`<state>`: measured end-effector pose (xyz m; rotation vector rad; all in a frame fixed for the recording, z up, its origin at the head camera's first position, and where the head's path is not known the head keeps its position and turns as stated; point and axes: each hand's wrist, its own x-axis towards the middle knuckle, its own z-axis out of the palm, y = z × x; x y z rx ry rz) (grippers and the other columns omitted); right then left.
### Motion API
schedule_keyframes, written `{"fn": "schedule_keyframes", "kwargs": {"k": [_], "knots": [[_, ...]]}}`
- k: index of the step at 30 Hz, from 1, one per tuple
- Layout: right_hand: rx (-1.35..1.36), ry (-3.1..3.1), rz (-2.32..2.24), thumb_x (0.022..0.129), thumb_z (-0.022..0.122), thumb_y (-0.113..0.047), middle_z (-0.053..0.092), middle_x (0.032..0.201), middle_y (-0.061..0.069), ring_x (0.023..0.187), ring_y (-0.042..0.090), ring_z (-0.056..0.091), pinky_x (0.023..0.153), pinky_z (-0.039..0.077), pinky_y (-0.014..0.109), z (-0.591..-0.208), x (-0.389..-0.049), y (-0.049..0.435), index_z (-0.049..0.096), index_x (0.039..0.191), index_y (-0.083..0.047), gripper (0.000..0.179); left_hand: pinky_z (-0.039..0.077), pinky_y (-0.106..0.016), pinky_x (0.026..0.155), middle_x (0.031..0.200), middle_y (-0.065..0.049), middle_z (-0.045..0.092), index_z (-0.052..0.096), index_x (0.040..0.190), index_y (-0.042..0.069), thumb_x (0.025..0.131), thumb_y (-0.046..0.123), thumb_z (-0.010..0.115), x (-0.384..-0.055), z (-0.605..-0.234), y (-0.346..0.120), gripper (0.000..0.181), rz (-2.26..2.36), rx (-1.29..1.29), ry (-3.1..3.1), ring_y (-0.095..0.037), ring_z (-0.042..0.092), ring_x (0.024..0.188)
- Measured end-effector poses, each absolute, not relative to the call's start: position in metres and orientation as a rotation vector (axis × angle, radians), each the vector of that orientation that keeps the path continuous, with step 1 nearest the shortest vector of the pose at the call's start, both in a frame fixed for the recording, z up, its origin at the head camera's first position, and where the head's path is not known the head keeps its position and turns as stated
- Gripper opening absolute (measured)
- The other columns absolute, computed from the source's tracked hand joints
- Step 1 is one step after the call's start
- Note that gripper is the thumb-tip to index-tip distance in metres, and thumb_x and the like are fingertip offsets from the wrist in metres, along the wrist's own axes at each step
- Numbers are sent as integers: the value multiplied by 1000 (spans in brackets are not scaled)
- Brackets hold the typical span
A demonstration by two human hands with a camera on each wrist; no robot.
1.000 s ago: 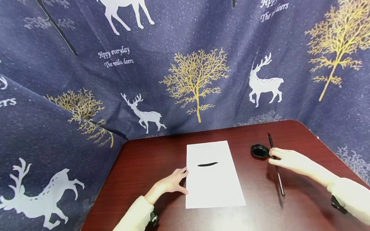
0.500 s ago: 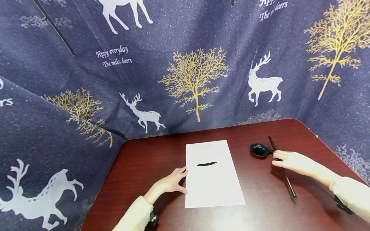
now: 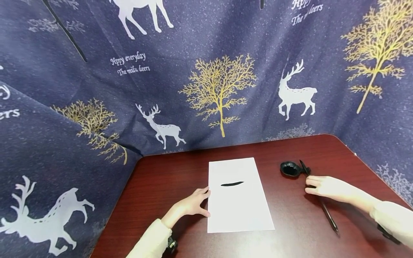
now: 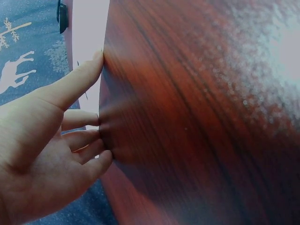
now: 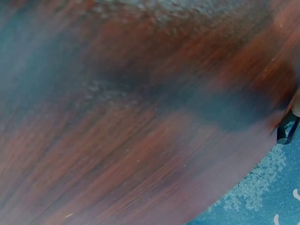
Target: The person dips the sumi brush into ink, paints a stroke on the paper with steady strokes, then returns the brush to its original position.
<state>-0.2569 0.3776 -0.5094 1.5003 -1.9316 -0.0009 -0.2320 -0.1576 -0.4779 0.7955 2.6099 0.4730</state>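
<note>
In the head view my right hand [image 3: 326, 186] holds a dark writing brush [image 3: 329, 216] by its upper part. The brush slants, its tip end over the small rest beside a black scalloped ink dish [image 3: 290, 168]. The right wrist view shows only a fingertip [image 5: 296, 104] at its edge. My left hand [image 3: 193, 202] rests at the left edge of a white paper sheet [image 3: 238, 211], thumb and fingers spread; the left wrist view shows its fingers [image 4: 79, 84] along that edge. A single black stroke [image 3: 232, 184] crosses the upper half of the paper.
All of it lies on a glossy red-brown table [image 3: 174, 172] with a rounded far right corner. A dark blue cloth [image 3: 167, 82] with deer and trees hangs behind and at the sides. Black devices are strapped at both wrists.
My right hand has moved slightly toward me and to the right with the brush, whose handle end has swung right. The brush tip has come down over the dish's rest. My left hand stays put.
</note>
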Motion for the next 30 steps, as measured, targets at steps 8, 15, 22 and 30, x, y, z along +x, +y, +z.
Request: {"fn": "schedule_keyframes", "kwargs": {"k": [8, 15, 22, 30], "knots": [[1495, -1938, -26, 107, 17, -23, 59, 124, -4, 145, 0, 15, 118, 7, 15, -514, -256, 379, 43, 143, -33, 45, 30, -50, 113, 158, -20, 26, 35, 147, -3, 81, 34, 77, -231, -479, -157, 87, 468, 799, 2613, -35, 24, 145], [1516, -1863, 5, 107, 20, -23, 52, 136, -7, 143, 3, 22, 118, 11, 17, -514, -259, 378, 34, 149, -30, 45, 31, -49, 113, 158, -20, 26, 36, 147, -3, 80, 35, 77, -231, -478, -158, 87, 465, 787, 2622, -35, 25, 145], [1469, -1926, 36, 105, 25, -25, 65, 98, 4, 133, 1, 30, 116, 12, 15, -514, -256, 378, 48, 140, -32, 43, 31, -49, 113, 157, -20, 27, 36, 147, -3, 80, 35, 78, -231, -477, -158, 87, 457, 793, 2627, -36, 26, 145], [1472, -1959, 72, 103, 29, -21, 63, 104, 5, 134, 3, 32, 116, 13, 15, -508, -251, 379, 67, 113, -18, 39, 31, -49, 112, 157, -22, 27, 36, 146, -4, 80, 34, 78, -232, -477, -157, 87, 441, 807, 2624, -37, 26, 144]]}}
